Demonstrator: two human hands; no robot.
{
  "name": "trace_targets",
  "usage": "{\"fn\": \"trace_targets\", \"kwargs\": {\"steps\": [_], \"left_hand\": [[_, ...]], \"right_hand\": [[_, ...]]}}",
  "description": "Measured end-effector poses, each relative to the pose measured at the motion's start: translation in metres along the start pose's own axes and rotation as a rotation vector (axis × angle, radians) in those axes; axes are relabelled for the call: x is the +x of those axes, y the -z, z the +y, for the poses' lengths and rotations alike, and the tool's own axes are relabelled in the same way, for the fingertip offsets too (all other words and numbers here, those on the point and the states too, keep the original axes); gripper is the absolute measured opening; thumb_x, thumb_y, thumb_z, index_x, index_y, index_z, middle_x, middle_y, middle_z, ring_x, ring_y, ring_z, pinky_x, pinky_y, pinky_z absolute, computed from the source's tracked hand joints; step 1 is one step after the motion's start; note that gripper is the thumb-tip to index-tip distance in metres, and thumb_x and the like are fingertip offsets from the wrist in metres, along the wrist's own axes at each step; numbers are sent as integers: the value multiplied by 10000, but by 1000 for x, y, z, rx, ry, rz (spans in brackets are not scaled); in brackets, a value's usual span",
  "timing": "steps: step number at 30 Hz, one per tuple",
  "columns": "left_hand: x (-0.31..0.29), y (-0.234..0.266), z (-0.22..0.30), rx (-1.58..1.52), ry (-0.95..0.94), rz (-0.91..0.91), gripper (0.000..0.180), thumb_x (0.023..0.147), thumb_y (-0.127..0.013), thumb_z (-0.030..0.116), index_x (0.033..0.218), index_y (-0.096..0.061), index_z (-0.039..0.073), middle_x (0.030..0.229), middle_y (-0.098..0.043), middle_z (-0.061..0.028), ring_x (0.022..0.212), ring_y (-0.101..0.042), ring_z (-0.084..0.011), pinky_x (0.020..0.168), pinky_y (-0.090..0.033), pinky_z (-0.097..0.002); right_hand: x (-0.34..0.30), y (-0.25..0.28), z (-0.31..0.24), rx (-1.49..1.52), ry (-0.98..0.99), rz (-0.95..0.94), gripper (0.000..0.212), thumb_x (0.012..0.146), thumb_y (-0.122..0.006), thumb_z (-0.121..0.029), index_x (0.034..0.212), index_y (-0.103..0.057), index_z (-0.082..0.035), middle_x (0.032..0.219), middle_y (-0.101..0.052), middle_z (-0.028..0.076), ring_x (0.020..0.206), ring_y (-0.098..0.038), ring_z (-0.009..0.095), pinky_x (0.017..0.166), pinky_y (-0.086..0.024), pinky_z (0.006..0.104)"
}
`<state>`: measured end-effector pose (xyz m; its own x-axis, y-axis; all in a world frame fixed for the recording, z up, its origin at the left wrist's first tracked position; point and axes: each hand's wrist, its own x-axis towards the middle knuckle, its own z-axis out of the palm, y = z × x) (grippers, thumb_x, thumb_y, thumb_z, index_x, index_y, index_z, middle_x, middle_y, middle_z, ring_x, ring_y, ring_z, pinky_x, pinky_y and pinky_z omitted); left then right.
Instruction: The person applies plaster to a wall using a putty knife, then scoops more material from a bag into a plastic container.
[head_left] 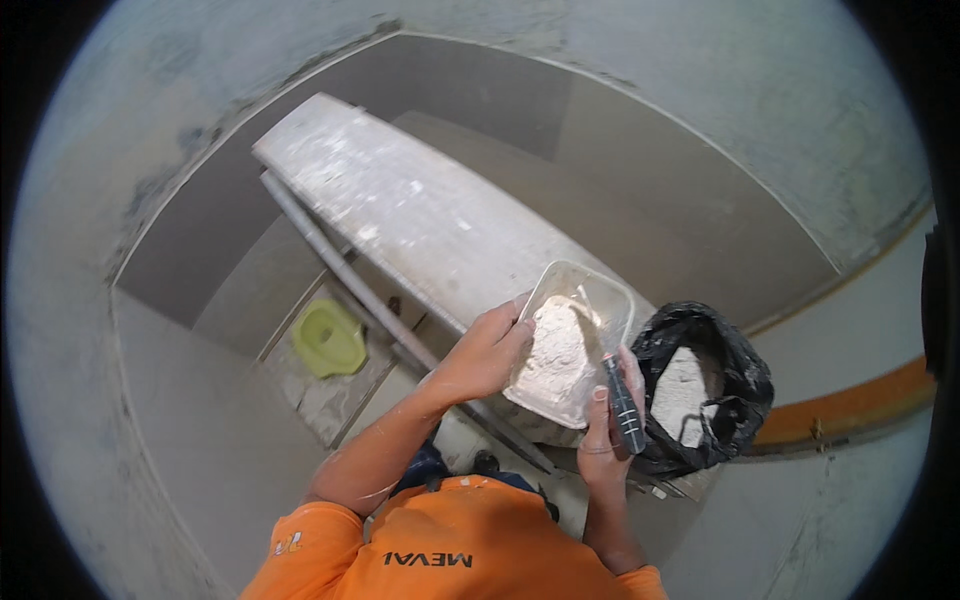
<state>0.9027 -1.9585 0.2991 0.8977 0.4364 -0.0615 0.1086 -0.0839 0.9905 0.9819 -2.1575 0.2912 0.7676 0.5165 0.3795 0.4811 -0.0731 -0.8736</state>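
My left hand point(487, 352) grips the left side of a clear plastic tub point(608, 293) half full of pale putty point(552, 355). My right hand point(608, 415) is closed around the dark ribbed handle of a putty knife point(624, 408), whose blade reaches up into the putty in the tub. Both hands are in front of my chest, above the near end of a white-spattered plank point(420, 215).
A black plastic bag point(725, 375) holding white powder sits on the plank to the right of my hands. A metal scaffold tube point(340, 262) runs under the plank's left edge. Far below lies a yellow-green squat pan point(327, 338) on a tiled floor. Plastered walls surround the space.
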Motion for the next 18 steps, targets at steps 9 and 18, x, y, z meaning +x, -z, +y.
{"fn": "trace_targets", "kwargs": {"steps": [9, 18], "left_hand": [[-340, 34, -50, -147, -29, 653, 409, 1026, -437, 121, 1382, -544, -50, 1152, -681, -124, 1056, -598, -164, 980, -456, -326], [-756, 91, -143, -86, 86, 1206, 403, 1034, -469, 139, 1385, -536, -48, 1207, -687, -201, 1107, -635, -235, 990, -470, -359]], "right_hand": [[-204, -95, -90, 448, -81, -509, 787, 956, -688, -301, 1544, -308, 58, 1460, -468, 220, 1332, -479, 301, 1137, -361, 440], [-519, -258, -241, 896, -441, -1244, 1091, 909, -749, -412, 1642, -32, -41, 1618, -326, 153, 1500, -295, 289, 1224, -232, 428]]}}
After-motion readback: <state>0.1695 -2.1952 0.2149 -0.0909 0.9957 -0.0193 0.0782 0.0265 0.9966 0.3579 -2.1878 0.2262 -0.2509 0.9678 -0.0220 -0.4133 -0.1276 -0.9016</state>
